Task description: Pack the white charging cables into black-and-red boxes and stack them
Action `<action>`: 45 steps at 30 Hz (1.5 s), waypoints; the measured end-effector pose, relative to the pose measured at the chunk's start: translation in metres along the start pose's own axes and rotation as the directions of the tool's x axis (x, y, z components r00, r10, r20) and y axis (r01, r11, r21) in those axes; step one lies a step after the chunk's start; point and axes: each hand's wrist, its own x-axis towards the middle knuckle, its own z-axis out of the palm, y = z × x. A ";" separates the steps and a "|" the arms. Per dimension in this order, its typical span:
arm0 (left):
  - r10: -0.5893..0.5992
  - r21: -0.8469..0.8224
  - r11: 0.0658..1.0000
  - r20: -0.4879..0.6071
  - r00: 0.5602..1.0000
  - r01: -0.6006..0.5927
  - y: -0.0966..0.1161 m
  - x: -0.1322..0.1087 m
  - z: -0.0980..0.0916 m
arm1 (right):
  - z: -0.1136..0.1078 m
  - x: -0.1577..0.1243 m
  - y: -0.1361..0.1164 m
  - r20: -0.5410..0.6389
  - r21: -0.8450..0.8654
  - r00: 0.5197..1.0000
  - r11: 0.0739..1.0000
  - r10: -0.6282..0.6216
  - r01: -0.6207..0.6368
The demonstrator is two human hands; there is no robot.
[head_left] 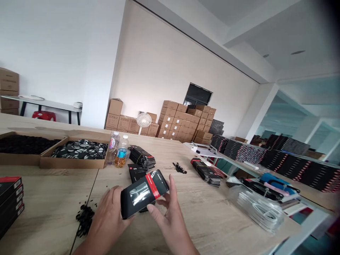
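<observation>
No lettering can be read anywhere in the view. The red band on the black box (145, 193) and the labels on the two bottles (118, 150) are too blurred to make out.

Both forearms are cut off at six o'clock. The black box (143, 193) hides the left hand's (107, 221) fingers (only knuckles show). Print on the bottles (118, 148) at eleven o'clock is too small to read.
</observation>
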 end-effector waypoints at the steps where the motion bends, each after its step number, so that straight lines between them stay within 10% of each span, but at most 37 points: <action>1: -0.017 -0.071 0.997 0.021 1.000 0.019 0.002 -0.003 0.002 | 0.007 0.001 -0.001 0.006 0.087 1.000 0.996 0.025 -0.025; 8: 0.114 -0.577 0.817 0.152 0.982 -0.005 0.011 -0.014 0.003 | 0.005 0.007 -0.011 0.150 -0.038 0.974 0.983 -0.172 0.180; 17: 0.290 -0.493 0.842 0.068 0.955 -0.220 0.012 -0.012 -0.007 | -0.032 0.018 -0.036 0.384 -0.285 0.883 0.876 -0.269 0.390; 26: 0.472 -0.312 0.851 0.097 0.876 -0.424 0.027 -0.006 -0.032 | -0.021 -0.004 0.007 0.097 -0.031 0.941 0.944 -0.323 0.328; 34: 0.564 -0.214 0.777 -0.180 0.806 -0.592 0.035 0.002 -0.029 | -0.025 0.002 -0.008 0.021 -0.114 0.922 0.915 -0.387 0.387; 45: 0.283 -0.363 0.894 0.002 0.959 -0.263 0.059 -0.008 -0.047 | -0.042 0.007 -0.043 0.219 0.001 0.942 0.965 -0.255 0.261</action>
